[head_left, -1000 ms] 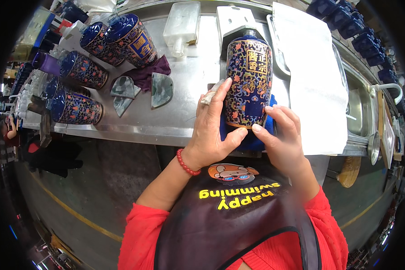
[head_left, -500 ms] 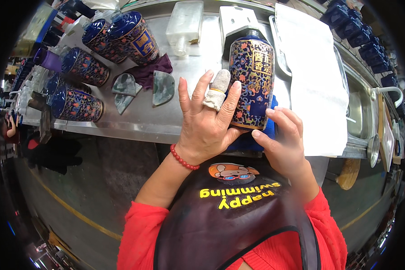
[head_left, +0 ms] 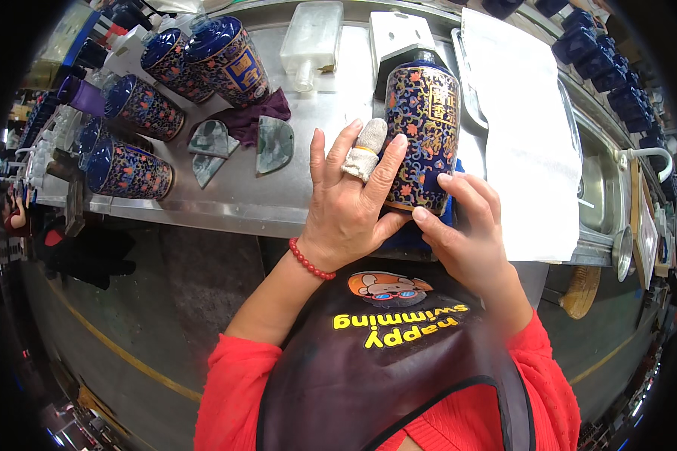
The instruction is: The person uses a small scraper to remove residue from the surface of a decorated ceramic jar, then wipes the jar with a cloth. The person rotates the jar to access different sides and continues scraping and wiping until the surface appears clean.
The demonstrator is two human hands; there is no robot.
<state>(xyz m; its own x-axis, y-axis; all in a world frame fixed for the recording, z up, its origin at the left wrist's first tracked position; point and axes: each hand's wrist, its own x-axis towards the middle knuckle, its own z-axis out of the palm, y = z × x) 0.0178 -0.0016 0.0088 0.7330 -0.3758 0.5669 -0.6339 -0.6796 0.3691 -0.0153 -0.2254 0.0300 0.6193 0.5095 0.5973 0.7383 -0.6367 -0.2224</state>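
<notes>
At the near edge of the metal bench point(head_left: 218, 209), right of centre: patterned blue bottle point(head_left: 426, 131), base near, neck far, by a dark holder point(head_left: 396, 57); can't tell how steeply it leans. Blue cloth point(head_left: 414, 242) under its near end. Change over the last second: bottle has rolled a bit on its long axis, so the gold-framed panel point(head_left: 443, 104) has shifted right and more of the flowered left flank faces the person. Left hand point(head_left: 346, 207) was flatter along the bottle's left side; now fingers are spread, index at the left flank, thumb by the base, middle finger in a pale finger cover point(head_left: 368, 143). Right hand point(head_left: 470, 233) stays near the base, thumb at the bottom rim and index on the front, pinching the near corner. My read: right does the holding, left only steadies, so the turned flank is exposed to view. Left of it: two-piece overlapping stone plates point(head_left: 209, 143), a single stone plate point(head_left: 274, 146), purple rag point(head_left: 257, 119), more patterned bottles point(head_left: 233, 64) farther left. Far side: clear bottle point(head_left: 312, 37). Right: white sheet point(head_left: 530, 150), just beside the work.
</notes>
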